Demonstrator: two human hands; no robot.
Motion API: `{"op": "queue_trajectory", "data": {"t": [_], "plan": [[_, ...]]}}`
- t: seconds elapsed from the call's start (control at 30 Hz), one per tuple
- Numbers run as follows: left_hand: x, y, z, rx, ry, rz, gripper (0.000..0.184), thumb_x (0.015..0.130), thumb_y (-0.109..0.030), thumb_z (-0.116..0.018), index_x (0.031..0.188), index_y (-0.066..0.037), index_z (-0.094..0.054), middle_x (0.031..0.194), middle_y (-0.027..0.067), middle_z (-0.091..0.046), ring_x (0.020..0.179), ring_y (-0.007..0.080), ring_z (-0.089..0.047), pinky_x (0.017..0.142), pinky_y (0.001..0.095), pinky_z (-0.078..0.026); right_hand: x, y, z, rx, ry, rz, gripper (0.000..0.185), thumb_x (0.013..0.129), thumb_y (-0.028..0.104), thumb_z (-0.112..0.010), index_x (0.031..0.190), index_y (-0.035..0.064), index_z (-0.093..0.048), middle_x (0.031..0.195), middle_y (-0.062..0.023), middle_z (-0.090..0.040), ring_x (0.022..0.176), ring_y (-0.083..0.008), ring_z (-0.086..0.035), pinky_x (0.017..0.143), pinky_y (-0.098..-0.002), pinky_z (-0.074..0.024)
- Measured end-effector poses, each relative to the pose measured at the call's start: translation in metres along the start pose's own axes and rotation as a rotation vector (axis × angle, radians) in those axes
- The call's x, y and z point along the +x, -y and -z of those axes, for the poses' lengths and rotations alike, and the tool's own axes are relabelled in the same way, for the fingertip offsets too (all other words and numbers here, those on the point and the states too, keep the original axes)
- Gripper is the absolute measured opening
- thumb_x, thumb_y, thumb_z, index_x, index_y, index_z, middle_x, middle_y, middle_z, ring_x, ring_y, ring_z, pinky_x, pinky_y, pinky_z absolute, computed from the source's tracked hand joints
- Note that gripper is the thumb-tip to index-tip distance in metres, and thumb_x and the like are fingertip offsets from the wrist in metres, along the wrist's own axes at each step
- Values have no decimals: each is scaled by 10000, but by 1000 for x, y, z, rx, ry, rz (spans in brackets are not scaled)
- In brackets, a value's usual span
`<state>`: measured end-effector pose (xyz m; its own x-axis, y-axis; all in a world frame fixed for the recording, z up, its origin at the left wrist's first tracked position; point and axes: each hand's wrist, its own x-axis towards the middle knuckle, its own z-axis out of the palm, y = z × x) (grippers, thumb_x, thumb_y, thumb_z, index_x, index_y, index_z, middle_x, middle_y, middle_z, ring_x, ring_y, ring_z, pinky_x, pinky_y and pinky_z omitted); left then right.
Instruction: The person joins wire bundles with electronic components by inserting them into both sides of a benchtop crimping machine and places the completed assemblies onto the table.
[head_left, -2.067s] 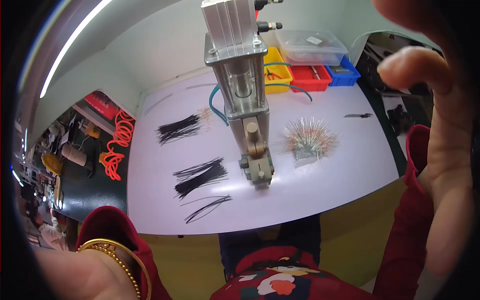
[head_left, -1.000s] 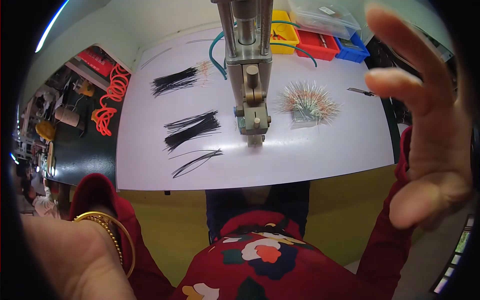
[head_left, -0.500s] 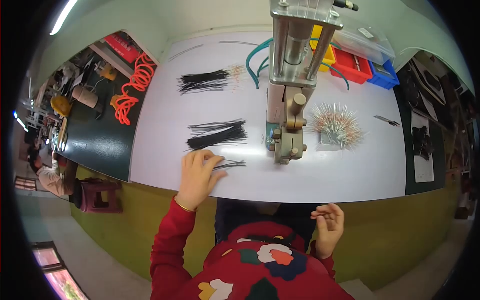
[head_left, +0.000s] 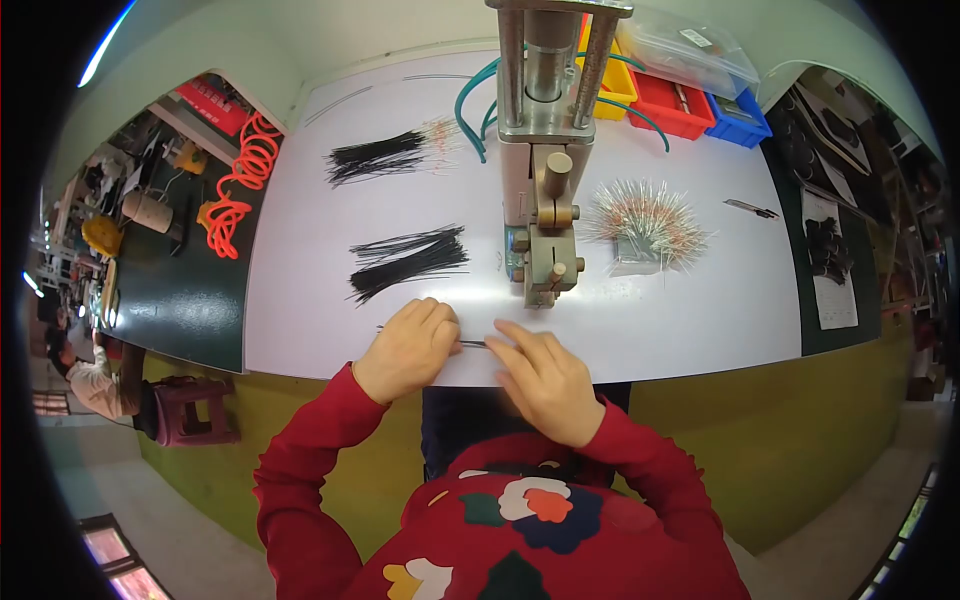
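Note:
Near the front edge of the white table, my left hand (head_left: 408, 348) is closed on a few thin black wires (head_left: 473, 343), whose ends stick out between my two hands. My right hand (head_left: 545, 378) is at the right end of these wires, fingers stretched and apart; whether a fingertip touches them I cannot tell. Beyond my left hand lies a loose bundle of black wires (head_left: 410, 262). Farther back, another bundle of black wires (head_left: 378, 157) has pale and orange pieces at its right ends.
A metal press (head_left: 550, 215) stands mid-table with green hoses. Right of it, many glass-like leads (head_left: 650, 225) fan out from a block. A pen-like tool (head_left: 750, 209), yellow, red (head_left: 668, 108) and blue bins sit farther right and back. An orange coiled hose (head_left: 240, 180) hangs left.
My right hand has come up from beside my lap to the table, next to the wire ends. My left hand has turned over the wires and closed on them. The view has shifted slightly.

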<state>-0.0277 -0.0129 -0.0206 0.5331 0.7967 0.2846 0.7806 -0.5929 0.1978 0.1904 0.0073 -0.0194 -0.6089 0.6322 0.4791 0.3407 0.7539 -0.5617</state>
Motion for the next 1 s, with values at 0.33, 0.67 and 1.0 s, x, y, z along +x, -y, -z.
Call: {"op": "queue_trajectory", "data": {"t": [0.33, 0.67, 1.0], "plan": [[-6, -13, -6, -127, -121, 116, 200, 694, -61, -698, 842, -37, -566, 823, 84, -516, 754, 256, -514, 677, 336, -432, -3, -21, -15, -129, -18, 15, 180, 696, 110, -705, 845, 75, -611, 808, -41, -541, 708, -230, -506, 621, -330, -419], [-35, -44, -13, -88, -210, 355, 261, 719, -122, -714, 943, -41, -606, 990, 89, -573, 880, 258, -524, 762, 355, -435, -16, -4, -20, -211, -15, -22, 312, 704, 207, -712, 995, 113, -648, 918, 5, -557, 805, -192, -506, 716, -330, -389], [-41, -35, -26, -72, -267, 45, 284, 699, -156, -723, 946, -41, -643, 995, 80, -643, 883, 260, -618, 740, 374, -509, -34, -15, -21, -239, -37, 152, 286, 744, 214, -672, 1006, 99, -647, 993, 4, -594, 848, -169, -538, 738, -303, -412]]}}
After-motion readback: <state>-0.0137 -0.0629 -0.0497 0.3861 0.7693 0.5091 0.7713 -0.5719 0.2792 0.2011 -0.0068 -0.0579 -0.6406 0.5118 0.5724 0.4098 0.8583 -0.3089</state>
